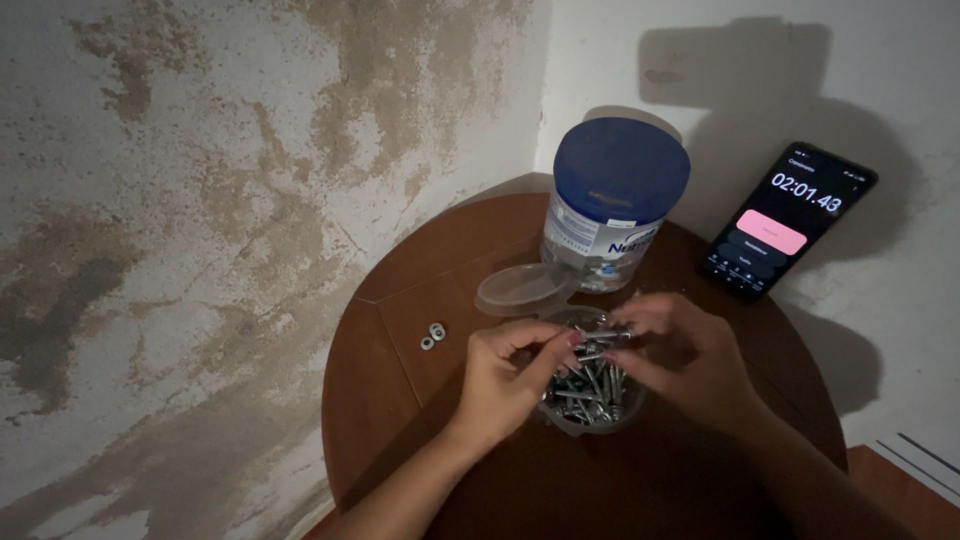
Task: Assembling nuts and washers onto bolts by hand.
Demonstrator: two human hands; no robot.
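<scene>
Stained wall [200,200] at left. Round brown bench [400,400] in the corner. Two small metal washers [432,336] lie on the bench left of the hands, touching or nearly so. Left hand [505,385] — fingers pinched on one end of a metal bolt [598,338], held level over the container. Clear plastic container [590,385], full of bolts and screws, sits on the bench under both hands. Its clear lid [522,288] lies just beyond, at the far left of it. Right hand [680,360] — grip closed on the bolt's other end. Far side: a jar with blue lid [615,200], upright. Far right — a phone [790,220] leaning on the wall, screen lit with a timer.
</scene>
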